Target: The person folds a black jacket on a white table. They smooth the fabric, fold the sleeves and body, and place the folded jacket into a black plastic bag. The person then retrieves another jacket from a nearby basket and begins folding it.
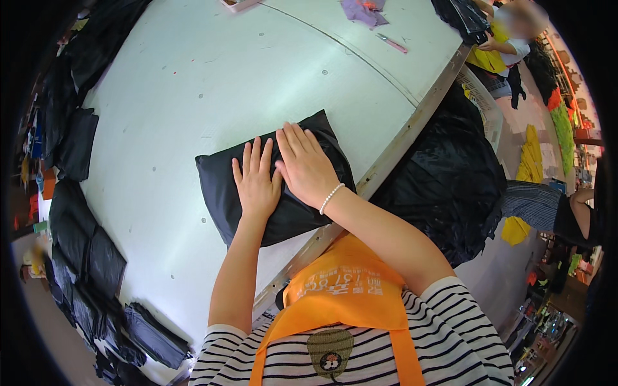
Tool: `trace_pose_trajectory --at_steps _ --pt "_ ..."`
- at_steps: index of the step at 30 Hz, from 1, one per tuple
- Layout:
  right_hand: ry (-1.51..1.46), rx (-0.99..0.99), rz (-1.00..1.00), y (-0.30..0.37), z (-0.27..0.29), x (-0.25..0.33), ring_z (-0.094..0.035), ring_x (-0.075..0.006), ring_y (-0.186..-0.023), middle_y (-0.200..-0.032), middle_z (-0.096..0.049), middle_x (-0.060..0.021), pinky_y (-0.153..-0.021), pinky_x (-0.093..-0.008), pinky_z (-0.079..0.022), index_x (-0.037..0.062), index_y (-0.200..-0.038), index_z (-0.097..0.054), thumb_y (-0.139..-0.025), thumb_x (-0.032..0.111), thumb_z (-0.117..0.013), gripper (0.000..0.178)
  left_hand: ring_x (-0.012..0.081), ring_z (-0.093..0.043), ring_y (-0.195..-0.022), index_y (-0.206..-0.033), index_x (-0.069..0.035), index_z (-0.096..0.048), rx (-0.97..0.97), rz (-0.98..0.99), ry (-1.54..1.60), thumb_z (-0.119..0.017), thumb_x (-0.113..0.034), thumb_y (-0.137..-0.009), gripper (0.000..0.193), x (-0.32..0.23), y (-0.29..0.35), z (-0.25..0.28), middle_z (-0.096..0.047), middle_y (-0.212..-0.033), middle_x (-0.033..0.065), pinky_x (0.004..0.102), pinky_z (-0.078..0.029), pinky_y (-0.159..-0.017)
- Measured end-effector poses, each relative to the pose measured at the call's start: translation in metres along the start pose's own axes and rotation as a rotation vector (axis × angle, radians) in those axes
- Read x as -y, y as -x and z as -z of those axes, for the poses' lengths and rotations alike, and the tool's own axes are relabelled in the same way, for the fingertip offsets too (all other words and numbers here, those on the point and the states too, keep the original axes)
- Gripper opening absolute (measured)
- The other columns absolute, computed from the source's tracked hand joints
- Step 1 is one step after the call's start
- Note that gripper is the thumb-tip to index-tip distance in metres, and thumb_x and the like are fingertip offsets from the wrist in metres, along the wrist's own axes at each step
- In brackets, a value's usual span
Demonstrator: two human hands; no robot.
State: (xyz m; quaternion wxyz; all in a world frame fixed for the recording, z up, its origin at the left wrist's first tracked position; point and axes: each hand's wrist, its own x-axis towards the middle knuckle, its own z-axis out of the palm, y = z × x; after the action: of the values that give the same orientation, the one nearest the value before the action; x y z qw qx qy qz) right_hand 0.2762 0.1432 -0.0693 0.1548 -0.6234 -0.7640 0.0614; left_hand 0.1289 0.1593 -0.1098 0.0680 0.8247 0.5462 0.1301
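Observation:
A folded piece of smooth black fabric (222, 186), roughly rectangular, lies at the near edge of the white table (148, 212). Both palms rest on top of it. My left hand (256, 180) is flat with its fingers spread slightly toward the far side. Beside it, my right hand (306, 164) also lies flat, its fingers stretched out to the fabric's far edge; a white bead bracelet circles that wrist. The two hands nearly meet at the thumbs. Whatever is under the palms is hidden.
Stacks of black fabric (84, 244) line the table's left side. A large black heap (444, 174) lies off the right edge. Small scissors or snips with a pink handle (393, 44) and a purple cloth (364, 11) lie at the far side. Another person (508, 38) works at far right.

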Motion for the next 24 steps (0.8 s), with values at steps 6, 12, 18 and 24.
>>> trace_pose_trajectory --at_steps 6,12,18,24 --pt "0.008 0.119 -0.07 0.036 -0.008 -0.03 -0.019 -0.0307 -0.141 -0.149 -0.032 -0.0118 -0.113 -0.0479 -0.014 -0.0008 -0.14 -0.037 -0.088 0.055 -0.049 0.077 0.0285 -0.032 -0.136 -0.136 -0.013 -0.046 0.046 0.048 0.029 -0.058 -0.033 -0.087 0.054 -0.014 0.01 0.009 -0.037 -0.147 0.0094 0.0545 -0.022 -0.109" --pt "0.051 0.264 0.006 0.035 -0.01 -0.031 -0.021 -0.0313 -0.14 -0.141 -0.043 -0.0153 -0.114 -0.0468 -0.011 -0.0064 -0.135 -0.042 -0.088 0.056 -0.046 0.078 0.0285 -0.029 -0.138 -0.136 -0.012 -0.045 0.094 0.106 0.062 -0.058 -0.028 -0.086 0.054 -0.02 0.005 0.006 -0.037 -0.147 0.0091 0.0521 -0.015 -0.112" --pt "-0.023 0.277 -0.036 0.03 -0.004 -0.035 -0.018 -0.0314 -0.141 -0.142 -0.041 -0.0161 -0.114 -0.048 -0.012 -0.0063 -0.134 -0.042 -0.089 0.055 -0.044 0.077 0.0307 -0.031 -0.137 -0.138 -0.006 -0.041 0.051 0.09 0.183 -0.057 -0.023 -0.086 0.057 -0.026 0.0 0.012 -0.038 -0.146 0.0125 0.054 -0.015 -0.111" --pt "-0.42 0.146 -0.004 0.029 -0.016 -0.05 -0.024 -0.0402 -0.136 -0.139 -0.041 -0.021 -0.112 -0.0531 -0.016 -0.0023 -0.132 -0.043 -0.09 0.029 -0.048 0.053 0.0283 -0.044 -0.128 -0.126 -0.003 -0.054 0.087 -0.061 0.278 -0.044 -0.02 -0.093 0.038 -0.044 -0.021 0.003 -0.053 -0.132 0.0135 0.0471 -0.025 -0.109"
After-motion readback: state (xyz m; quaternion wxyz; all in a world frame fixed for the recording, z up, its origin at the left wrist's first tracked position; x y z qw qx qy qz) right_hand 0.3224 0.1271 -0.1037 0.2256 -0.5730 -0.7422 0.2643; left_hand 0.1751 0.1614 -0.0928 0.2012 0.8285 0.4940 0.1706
